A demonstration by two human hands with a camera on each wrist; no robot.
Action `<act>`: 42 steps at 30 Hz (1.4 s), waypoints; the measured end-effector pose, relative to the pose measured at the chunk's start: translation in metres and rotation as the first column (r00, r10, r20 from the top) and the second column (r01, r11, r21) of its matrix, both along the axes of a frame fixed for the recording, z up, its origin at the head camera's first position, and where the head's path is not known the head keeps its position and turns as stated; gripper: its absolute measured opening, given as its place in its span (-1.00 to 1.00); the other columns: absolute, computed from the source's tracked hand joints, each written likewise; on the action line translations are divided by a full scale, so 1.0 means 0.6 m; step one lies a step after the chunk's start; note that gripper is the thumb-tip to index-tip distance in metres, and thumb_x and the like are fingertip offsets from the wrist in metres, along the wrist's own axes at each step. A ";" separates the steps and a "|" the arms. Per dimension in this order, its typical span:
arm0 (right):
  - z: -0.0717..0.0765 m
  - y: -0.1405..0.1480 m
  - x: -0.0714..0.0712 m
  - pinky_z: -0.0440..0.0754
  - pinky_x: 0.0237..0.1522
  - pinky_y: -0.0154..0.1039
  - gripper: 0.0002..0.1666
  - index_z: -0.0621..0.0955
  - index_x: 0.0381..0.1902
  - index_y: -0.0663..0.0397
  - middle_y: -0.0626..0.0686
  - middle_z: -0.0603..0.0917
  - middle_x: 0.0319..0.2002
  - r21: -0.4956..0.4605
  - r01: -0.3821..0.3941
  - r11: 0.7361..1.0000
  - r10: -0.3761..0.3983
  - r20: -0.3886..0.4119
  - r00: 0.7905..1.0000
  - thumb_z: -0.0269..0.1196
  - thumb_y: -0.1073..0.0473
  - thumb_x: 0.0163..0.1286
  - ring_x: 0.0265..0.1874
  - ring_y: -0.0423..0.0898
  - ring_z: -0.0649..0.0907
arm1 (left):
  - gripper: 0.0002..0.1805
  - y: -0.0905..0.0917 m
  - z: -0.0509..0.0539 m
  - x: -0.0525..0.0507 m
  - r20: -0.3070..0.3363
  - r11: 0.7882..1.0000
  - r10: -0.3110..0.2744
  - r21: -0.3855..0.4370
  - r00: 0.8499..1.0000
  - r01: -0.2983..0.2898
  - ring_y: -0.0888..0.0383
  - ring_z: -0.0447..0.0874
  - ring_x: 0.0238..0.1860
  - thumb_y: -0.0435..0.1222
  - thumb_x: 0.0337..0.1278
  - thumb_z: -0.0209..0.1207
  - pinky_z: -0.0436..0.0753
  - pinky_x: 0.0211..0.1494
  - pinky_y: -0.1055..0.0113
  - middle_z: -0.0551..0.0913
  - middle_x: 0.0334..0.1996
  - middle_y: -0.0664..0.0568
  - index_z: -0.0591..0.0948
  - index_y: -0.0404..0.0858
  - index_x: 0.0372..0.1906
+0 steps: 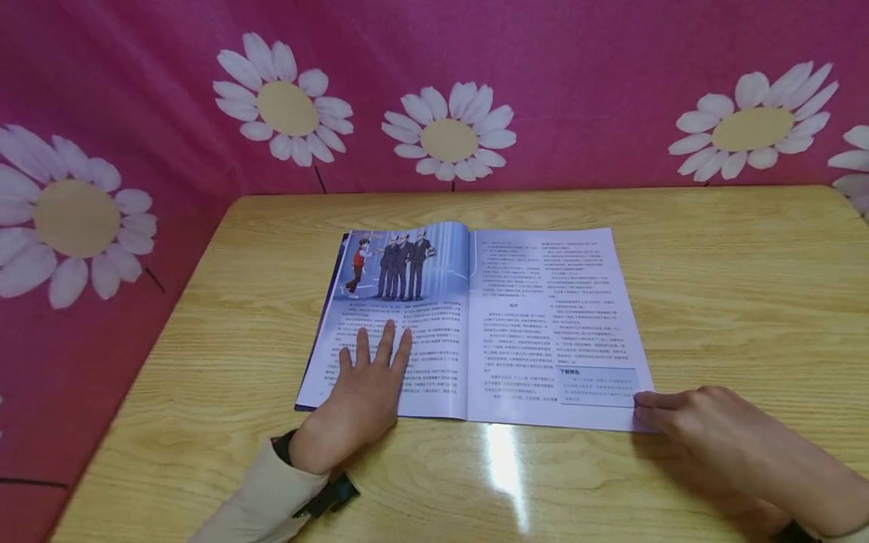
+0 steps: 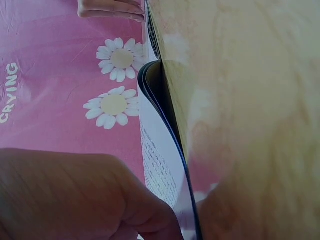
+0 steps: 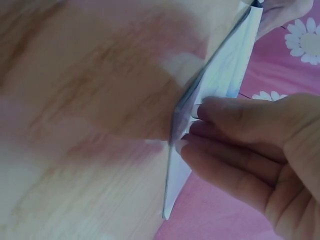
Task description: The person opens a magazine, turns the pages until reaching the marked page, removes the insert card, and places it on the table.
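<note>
Pinching a corner (image 1: 643, 424) of the magazine (image 1: 475, 332) open on the worktop (image 1: 733, 302), the right hand (image 1: 709, 428) might rip the page (image 1: 584, 332) by pulling too hard; the left hand (image 1: 360, 396), fingers (image 1: 385, 343) spread, rests across from it.

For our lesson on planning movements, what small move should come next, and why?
The right hand should probably lift the outer lower corner of the right page: its fingers are gathered there, while the left hand lies spread on the left page, perhaps steadying the magazine.
</note>
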State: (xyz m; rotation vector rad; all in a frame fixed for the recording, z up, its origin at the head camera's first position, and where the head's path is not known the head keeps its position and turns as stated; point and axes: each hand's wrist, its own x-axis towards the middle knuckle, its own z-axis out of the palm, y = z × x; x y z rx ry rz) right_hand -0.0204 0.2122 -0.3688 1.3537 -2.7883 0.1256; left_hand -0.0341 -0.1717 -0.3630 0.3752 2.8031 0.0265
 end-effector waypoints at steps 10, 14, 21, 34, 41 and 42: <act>-0.010 0.003 0.003 0.62 -0.57 -0.20 -0.63 0.76 -0.35 0.05 0.07 0.75 -0.28 -0.035 -0.006 0.999 0.003 -0.089 0.996 0.03 0.17 0.49 -0.50 -0.06 0.72 | -0.28 -0.001 -0.002 -0.001 -0.003 1.000 -0.003 0.000 1.000 0.003 -0.50 -0.02 0.38 -0.39 0.25 0.05 0.17 0.26 -0.38 0.03 0.47 -0.34 0.10 -0.35 0.49; -0.012 0.008 0.002 0.64 -0.53 -0.19 -0.67 0.76 -0.30 0.05 0.06 0.75 -0.25 -0.052 -0.004 0.999 -0.001 -0.090 0.996 0.05 0.20 0.47 -0.48 -0.06 0.72 | -0.28 -0.001 -0.002 -0.001 -0.003 1.000 0.000 0.000 1.000 0.000 -0.50 -0.03 0.38 -0.39 0.26 0.05 0.16 0.27 -0.38 0.02 0.47 -0.34 0.10 -0.34 0.49; -0.011 0.009 0.002 0.65 -0.53 -0.19 -0.46 0.76 -0.28 0.06 0.07 0.75 -0.23 -0.027 0.006 1.000 -0.008 -0.072 0.997 -0.15 0.09 0.58 -0.48 -0.06 0.72 | -0.27 -0.001 -0.002 -0.002 0.008 1.000 -0.001 0.002 1.000 0.001 -0.49 -0.04 0.39 -0.38 0.26 0.06 0.15 0.27 -0.38 0.01 0.47 -0.33 0.09 -0.34 0.49; -0.001 0.009 0.003 0.66 -0.50 -0.19 -0.64 0.76 -0.16 0.10 0.11 0.74 -0.12 0.043 0.044 0.998 -0.048 0.096 0.994 0.33 0.48 0.06 -0.43 -0.06 0.73 | -0.27 -0.001 -0.002 -0.004 0.036 1.000 0.010 -0.001 0.999 -0.010 -0.48 -0.08 0.40 -0.39 0.28 0.03 0.11 0.29 -0.37 -0.02 0.48 -0.32 0.06 -0.33 0.50; -0.001 0.008 0.003 0.65 -0.50 -0.25 -0.67 0.77 -0.20 0.05 0.06 0.76 -0.18 -0.006 0.050 0.999 -0.049 0.069 0.996 0.37 0.40 0.02 -0.43 -0.12 0.73 | -0.27 -0.001 -0.003 -0.004 0.033 1.000 0.003 -0.002 0.999 -0.003 -0.48 -0.08 0.40 -0.38 0.28 0.04 0.11 0.30 -0.37 -0.02 0.48 -0.33 0.07 -0.33 0.50; -0.001 0.008 0.004 0.65 -0.51 -0.23 -0.66 0.77 -0.21 0.05 0.06 0.76 -0.18 -0.001 0.047 0.999 -0.047 0.054 0.997 0.37 0.41 0.01 -0.45 -0.11 0.73 | -0.27 -0.001 -0.002 -0.004 0.032 1.000 0.001 -0.002 0.999 -0.001 -0.48 -0.08 0.40 -0.38 0.28 0.04 0.11 0.30 -0.37 -0.02 0.48 -0.33 0.07 -0.33 0.50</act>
